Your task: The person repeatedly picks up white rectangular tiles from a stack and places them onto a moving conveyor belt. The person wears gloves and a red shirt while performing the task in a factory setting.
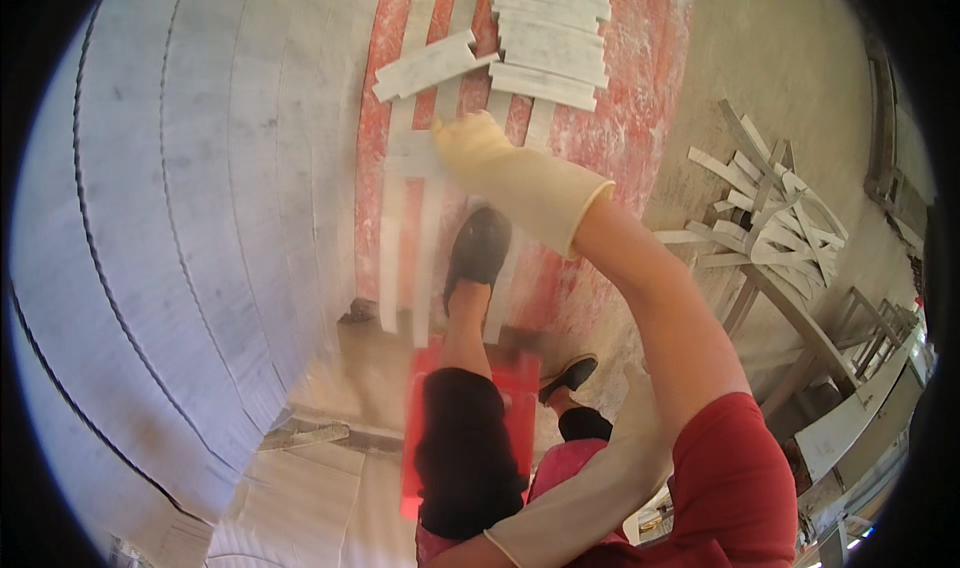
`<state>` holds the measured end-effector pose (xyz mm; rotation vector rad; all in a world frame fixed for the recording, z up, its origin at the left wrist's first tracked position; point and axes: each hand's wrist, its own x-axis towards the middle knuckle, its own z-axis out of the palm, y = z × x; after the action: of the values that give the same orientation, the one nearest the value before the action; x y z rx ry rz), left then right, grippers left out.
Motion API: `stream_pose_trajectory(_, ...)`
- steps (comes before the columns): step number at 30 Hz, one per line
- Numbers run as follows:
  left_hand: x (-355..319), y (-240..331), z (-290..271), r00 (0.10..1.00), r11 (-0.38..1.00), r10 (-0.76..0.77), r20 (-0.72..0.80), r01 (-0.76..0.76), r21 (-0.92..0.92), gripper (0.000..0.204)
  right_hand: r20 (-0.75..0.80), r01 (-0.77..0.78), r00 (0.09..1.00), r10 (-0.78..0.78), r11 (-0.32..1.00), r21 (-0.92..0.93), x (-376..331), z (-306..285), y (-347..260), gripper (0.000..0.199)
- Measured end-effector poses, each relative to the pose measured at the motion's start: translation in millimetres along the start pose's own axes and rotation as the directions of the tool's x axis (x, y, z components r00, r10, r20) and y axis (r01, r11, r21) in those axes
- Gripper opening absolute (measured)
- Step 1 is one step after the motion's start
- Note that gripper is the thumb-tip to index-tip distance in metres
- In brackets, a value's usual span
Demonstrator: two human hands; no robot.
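My right hand (485, 158), in a cream rubber glove, reaches forward over a red-stained floor area (640, 118). It is closed on the end of a short white marble strip (408, 154), which is blurred. Long white strips (428, 238) lie in rows under it. My left forearm, in a long cream glove (590, 478), crosses my lap at the lower edge. My left hand (640, 393) is mostly hidden behind my right arm. My black shoe (478, 250) rests on the rows of strips.
A stack of short marble strips (552, 36) lies ahead, with two angled strips (430, 68) beside it. Tall grey stone slabs (180, 228) stand in a row on the left. A heap of broken strips (770, 218) sits right. A red seat (515, 393) is under me.
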<state>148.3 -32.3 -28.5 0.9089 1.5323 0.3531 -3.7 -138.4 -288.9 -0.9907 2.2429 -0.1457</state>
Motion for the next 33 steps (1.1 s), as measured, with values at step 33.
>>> stream_pose_trajectory(33, -33, 91, 148, 0.882, 0.88, 0.146, -0.449, -0.323, -0.348, 0.07, 0.019, 0.718, 0.372, 0.928, -0.3, 0.628, -601, 93, -276, 0.063)
